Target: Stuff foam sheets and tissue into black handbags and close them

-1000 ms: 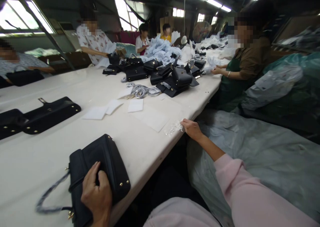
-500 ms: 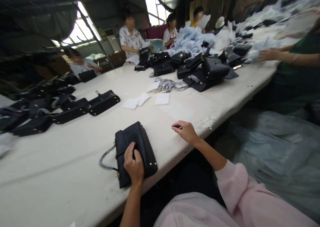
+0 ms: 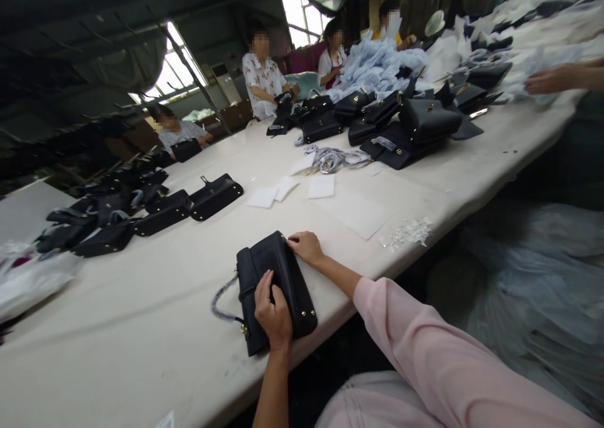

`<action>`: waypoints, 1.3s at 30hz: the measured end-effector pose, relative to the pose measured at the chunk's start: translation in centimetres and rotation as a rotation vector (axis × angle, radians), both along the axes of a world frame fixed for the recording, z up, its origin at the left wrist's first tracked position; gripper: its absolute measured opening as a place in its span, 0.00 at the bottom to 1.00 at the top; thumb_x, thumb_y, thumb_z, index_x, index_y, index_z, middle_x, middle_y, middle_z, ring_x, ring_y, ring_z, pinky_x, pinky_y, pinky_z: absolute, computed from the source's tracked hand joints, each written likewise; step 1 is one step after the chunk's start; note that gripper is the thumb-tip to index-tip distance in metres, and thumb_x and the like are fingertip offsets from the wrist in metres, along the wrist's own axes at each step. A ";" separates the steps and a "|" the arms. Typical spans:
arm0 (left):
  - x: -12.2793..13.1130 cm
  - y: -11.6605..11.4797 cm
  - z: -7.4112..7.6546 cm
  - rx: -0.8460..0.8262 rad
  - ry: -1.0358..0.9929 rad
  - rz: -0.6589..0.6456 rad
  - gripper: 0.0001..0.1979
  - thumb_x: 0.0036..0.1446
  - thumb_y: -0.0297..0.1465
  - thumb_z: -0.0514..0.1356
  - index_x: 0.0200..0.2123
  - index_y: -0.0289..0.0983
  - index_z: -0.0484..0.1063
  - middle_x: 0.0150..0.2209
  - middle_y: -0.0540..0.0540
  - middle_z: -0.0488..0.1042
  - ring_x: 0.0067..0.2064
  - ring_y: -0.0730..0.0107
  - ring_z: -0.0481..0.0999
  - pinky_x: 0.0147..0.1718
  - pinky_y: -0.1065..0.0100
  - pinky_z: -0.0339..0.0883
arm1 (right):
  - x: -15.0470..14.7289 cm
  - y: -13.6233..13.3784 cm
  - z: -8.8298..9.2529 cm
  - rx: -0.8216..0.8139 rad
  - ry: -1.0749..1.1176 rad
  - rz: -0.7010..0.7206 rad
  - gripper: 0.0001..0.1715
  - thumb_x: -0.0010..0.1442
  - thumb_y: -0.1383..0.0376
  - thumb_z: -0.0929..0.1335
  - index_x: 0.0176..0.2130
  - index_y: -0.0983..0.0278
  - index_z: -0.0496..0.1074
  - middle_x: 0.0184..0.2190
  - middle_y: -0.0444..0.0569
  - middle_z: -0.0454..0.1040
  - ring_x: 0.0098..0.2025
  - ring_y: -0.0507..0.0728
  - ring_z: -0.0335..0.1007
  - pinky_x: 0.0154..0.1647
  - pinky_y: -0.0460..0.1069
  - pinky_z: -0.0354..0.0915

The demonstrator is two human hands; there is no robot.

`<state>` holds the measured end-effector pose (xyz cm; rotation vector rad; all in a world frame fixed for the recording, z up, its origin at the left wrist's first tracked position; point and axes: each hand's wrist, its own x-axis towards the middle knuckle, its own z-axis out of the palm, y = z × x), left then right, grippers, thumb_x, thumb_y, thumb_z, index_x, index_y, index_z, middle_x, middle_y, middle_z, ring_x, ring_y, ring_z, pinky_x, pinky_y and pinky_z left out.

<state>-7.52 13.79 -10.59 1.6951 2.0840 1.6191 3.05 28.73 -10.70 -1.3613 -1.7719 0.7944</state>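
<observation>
A black handbag [image 3: 268, 255] lies on its side near the table's edge, its wrapped handle [image 3: 216, 302] sticking out to the left. Gold studs show along its base, which faces right. My left hand [image 3: 274, 315] rests on the bag, fingers stretched out, nothing gripped. At the far corner of the base, the fingers of my right hand [image 3: 307, 248] are pinched together against the bag; what they hold, if anything, is hidden. A scatter of small white pieces [image 3: 409, 231] lies to the right, beside a thin white sheet [image 3: 358, 213].
More black handbags [image 3: 217, 196] line the left, and a heap of them [image 3: 429, 126] sits farther back with coiled grey straps [image 3: 330, 159]. White square pads [image 3: 321, 186] lie mid-table. Several co-workers are around the table; one's hands [image 3: 554, 78] are at right. Plastic sheeting [image 3: 542, 289] is below.
My right hand has moved left from beside the white pieces to the bag's base corner, where a small white piece showed in its fingers before. My left hand stays on the bag. The view has shifted.
</observation>
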 end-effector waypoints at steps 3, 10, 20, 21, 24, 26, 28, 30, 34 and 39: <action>-0.1 0.0 -0.1 0.002 -0.008 -0.003 0.17 0.62 0.33 0.49 0.49 0.38 0.73 0.52 0.41 0.73 0.54 0.62 0.70 0.58 0.57 0.60 | -0.1 1.1 -0.1 -0.049 0.035 0.021 0.09 0.58 0.65 0.69 0.38 0.61 0.80 0.39 0.47 0.79 0.43 0.57 0.75 0.47 0.48 0.67; 0.1 -0.1 0.0 0.000 -0.025 -0.003 0.17 0.62 0.32 0.50 0.49 0.38 0.73 0.51 0.41 0.73 0.54 0.62 0.70 0.58 0.58 0.61 | 0.6 2.4 -0.8 -0.117 0.134 0.230 0.11 0.59 0.72 0.67 0.41 0.67 0.77 0.25 0.44 0.77 0.25 0.50 0.73 0.28 0.42 0.69; 0.0 -0.1 0.0 0.007 0.000 -0.003 0.17 0.63 0.32 0.49 0.49 0.37 0.73 0.52 0.42 0.73 0.54 0.63 0.70 0.58 0.59 0.61 | 1.6 1.8 0.3 0.168 0.004 0.331 0.13 0.57 0.76 0.67 0.41 0.65 0.76 0.39 0.47 0.77 0.42 0.53 0.72 0.46 0.46 0.63; -0.1 -0.1 0.0 0.005 -0.001 -0.004 0.17 0.63 0.32 0.49 0.49 0.37 0.73 0.52 0.42 0.73 0.54 0.63 0.70 0.58 0.59 0.61 | 1.7 1.8 0.4 0.185 -0.018 0.348 0.13 0.57 0.76 0.67 0.42 0.65 0.75 0.39 0.48 0.77 0.42 0.54 0.71 0.46 0.46 0.62; -0.1 -0.1 0.0 0.002 -0.001 0.001 0.17 0.62 0.32 0.50 0.49 0.37 0.73 0.51 0.41 0.73 0.54 0.63 0.70 0.58 0.59 0.61 | 1.9 2.3 0.6 0.221 -0.079 0.406 0.11 0.58 0.75 0.67 0.41 0.65 0.75 0.38 0.49 0.77 0.41 0.54 0.71 0.45 0.46 0.61; 0.0 -0.1 0.0 -0.001 0.001 0.003 0.17 0.62 0.32 0.49 0.49 0.37 0.73 0.51 0.41 0.73 0.54 0.63 0.70 0.58 0.58 0.61 | 2.1 2.9 0.9 0.241 -0.117 0.460 0.10 0.58 0.75 0.68 0.39 0.65 0.75 0.36 0.48 0.77 0.39 0.54 0.71 0.42 0.45 0.60; 0.0 -0.1 0.0 0.000 -0.001 0.002 0.17 0.62 0.32 0.49 0.48 0.36 0.73 0.51 0.41 0.73 0.54 0.63 0.70 0.57 0.58 0.61 | 2.3 3.6 1.3 0.257 -0.150 0.526 0.10 0.56 0.76 0.68 0.37 0.64 0.76 0.34 0.46 0.77 0.37 0.53 0.71 0.40 0.44 0.59; 0.0 -0.1 0.1 0.003 -0.008 0.004 0.17 0.62 0.32 0.49 0.48 0.36 0.73 0.51 0.40 0.73 0.54 0.62 0.71 0.57 0.58 0.61 | 2.4 4.3 1.7 0.272 -0.175 0.587 0.12 0.54 0.78 0.69 0.34 0.64 0.76 0.31 0.43 0.76 0.35 0.52 0.70 0.37 0.43 0.59; 0.1 -0.1 0.1 0.006 -0.023 0.009 0.17 0.61 0.32 0.50 0.48 0.36 0.73 0.51 0.41 0.73 0.53 0.63 0.71 0.58 0.59 0.60 | 2.7 4.8 1.5 0.306 -0.184 0.634 0.11 0.53 0.79 0.69 0.33 0.64 0.75 0.31 0.44 0.76 0.34 0.52 0.70 0.37 0.43 0.58; 0.0 -0.1 0.0 -0.009 -0.027 0.005 0.17 0.62 0.31 0.49 0.49 0.37 0.73 0.51 0.42 0.73 0.54 0.63 0.70 0.57 0.59 0.61 | 2.8 4.5 0.2 0.335 -0.141 0.544 0.02 0.59 0.72 0.70 0.36 0.67 0.74 0.32 0.48 0.76 0.34 0.53 0.69 0.38 0.45 0.60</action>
